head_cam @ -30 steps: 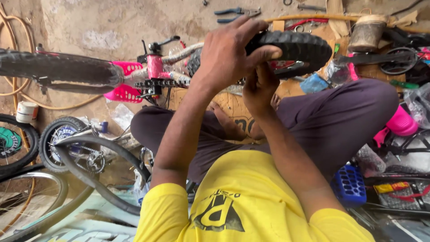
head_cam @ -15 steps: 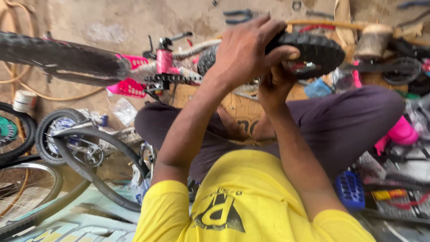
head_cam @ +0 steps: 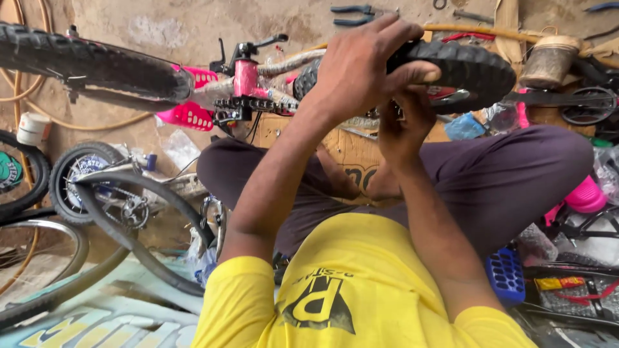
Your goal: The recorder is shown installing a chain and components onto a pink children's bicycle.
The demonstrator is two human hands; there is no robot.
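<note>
Nearest the camera: yellow shirt (head_cam: 361, 290), then 2 forearms rising toward the small black knobby tyre (head_cam: 471, 67), the landmark here. Below the tyre, crossed legs in dark trousers (head_cam: 503, 180) over a cardboard sheet (head_cam: 348, 154). Just under the tyre's near edge, right hand (head_cam: 403, 125), fingers curled and pressed in at the wheel's centre; what they pinch, cannot tell. On top of the tyre, left hand (head_cam: 367, 64), fingers closed over the tread, thumb clamped along the near side. Tyre held in the air above the lap. Best handled with the left grip firm so the wheel cannot turn, right fingertips working squarely at the hub. Left of the tyre, pink bicycle frame (head_cam: 245, 77) and its chain (head_cam: 251, 103); beyond the tyre, pliers (head_cam: 351, 14) on the dusty ground.
</note>
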